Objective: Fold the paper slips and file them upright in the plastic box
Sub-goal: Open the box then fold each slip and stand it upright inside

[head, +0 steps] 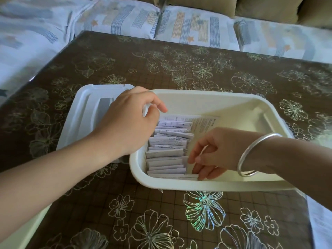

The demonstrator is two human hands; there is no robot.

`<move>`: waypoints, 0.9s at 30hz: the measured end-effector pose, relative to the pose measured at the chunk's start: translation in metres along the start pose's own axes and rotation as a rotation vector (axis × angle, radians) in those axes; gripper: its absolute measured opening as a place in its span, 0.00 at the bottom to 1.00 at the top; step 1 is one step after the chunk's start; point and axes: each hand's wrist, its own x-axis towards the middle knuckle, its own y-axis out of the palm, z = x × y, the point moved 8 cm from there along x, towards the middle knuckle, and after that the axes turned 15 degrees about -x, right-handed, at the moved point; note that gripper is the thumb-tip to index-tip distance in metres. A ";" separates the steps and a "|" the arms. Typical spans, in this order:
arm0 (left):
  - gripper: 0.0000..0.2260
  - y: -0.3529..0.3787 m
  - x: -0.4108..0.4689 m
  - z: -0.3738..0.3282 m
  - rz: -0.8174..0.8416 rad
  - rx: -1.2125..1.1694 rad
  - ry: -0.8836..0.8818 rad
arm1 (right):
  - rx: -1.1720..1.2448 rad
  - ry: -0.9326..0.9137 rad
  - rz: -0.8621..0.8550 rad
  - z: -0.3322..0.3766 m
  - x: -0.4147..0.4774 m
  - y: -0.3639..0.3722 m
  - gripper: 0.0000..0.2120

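A white plastic box (233,97) stands on the table in front of me. Several folded paper slips (167,155) stand on edge in a row along its left half. A flat printed sheet (204,123) lies at the far end of the row. My left hand (129,123) reaches over the box's left rim, its fingers curled down onto the far slips, thumb and forefinger close together. My right hand (212,151) is inside the box at the right end of the near slips, fingertips touching and pressing their ends. A silver bangle (251,155) sits on that wrist.
The box's white lid (86,108) lies flat to the left, partly under my left arm. The table carries a brown floral cover (179,212). A sofa with patterned cushions (161,20) runs along the far and left sides.
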 end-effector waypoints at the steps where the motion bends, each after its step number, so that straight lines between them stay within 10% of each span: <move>1: 0.13 0.000 0.000 0.000 0.001 0.005 0.001 | 0.027 -0.005 0.006 0.002 0.000 0.001 0.07; 7: 0.11 -0.002 0.002 -0.004 -0.043 0.051 0.065 | -0.017 -0.004 -0.052 0.000 -0.005 -0.004 0.05; 19: 0.08 0.012 -0.030 -0.102 -0.048 0.135 0.438 | 0.446 -0.421 -0.792 -0.008 -0.142 -0.041 0.04; 22: 0.07 0.057 -0.068 -0.137 0.003 0.083 0.539 | 0.474 -0.288 -0.984 -0.071 -0.164 -0.017 0.06; 27: 0.09 0.140 -0.134 -0.147 0.130 0.148 0.683 | -0.216 0.239 -1.162 -0.184 -0.199 0.040 0.06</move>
